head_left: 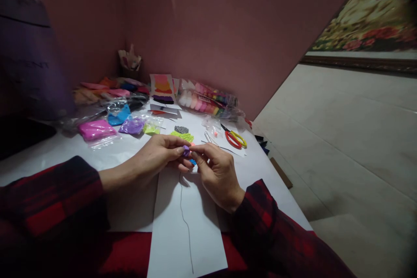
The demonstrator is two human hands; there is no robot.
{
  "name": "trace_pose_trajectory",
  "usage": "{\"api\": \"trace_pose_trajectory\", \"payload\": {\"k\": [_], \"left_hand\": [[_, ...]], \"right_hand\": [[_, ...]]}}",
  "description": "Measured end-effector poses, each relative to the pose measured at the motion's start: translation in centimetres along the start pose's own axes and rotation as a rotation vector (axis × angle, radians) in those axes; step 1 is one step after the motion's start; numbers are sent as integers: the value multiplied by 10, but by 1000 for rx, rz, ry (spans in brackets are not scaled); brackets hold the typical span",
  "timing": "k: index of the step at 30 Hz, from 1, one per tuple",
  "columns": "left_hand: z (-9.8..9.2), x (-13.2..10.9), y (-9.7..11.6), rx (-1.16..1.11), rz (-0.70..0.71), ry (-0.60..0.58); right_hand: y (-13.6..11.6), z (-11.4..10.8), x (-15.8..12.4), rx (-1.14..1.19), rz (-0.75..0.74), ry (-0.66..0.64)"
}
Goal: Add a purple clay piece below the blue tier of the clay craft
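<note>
A small lump of purple modelling clay [186,151] is pinched between the thumb and fingers of my left hand [159,153]. From the other side, my right hand [216,169] has its thumb and index finger drawn together at the lump's right edge. Both hands are above a white sheet of paper [205,234] with a thin wavy dark line running down it. Just beyond my fingers, grey [181,130] and yellow-green clay patches [182,137] show on the sheet. Some blue clay [193,162] peeks out between my hands, partly hidden.
Bags of pink [97,129], blue [119,115] and purple clay [132,126] lie on the left. Red-and-yellow scissors [236,137] rest at the right. Behind are a painted card [162,87] and a clear pack of many-coloured clay [205,99], near the wall.
</note>
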State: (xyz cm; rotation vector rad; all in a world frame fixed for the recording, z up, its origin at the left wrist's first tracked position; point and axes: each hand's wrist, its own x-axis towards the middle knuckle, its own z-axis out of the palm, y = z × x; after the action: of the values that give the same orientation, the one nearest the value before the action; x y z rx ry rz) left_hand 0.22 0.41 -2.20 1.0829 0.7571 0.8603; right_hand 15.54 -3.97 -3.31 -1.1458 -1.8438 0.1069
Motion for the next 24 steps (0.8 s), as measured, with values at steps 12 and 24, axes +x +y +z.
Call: {"api": "trace_pose_trajectory", "payload": {"k": [12,24], "left_hand": [[1,-2,0,-91,48,-56],[0,-2,2,28,61,-48]], "right_hand": [[0,0,0,27,35,24],[4,0,-3,109,73,19]]}}
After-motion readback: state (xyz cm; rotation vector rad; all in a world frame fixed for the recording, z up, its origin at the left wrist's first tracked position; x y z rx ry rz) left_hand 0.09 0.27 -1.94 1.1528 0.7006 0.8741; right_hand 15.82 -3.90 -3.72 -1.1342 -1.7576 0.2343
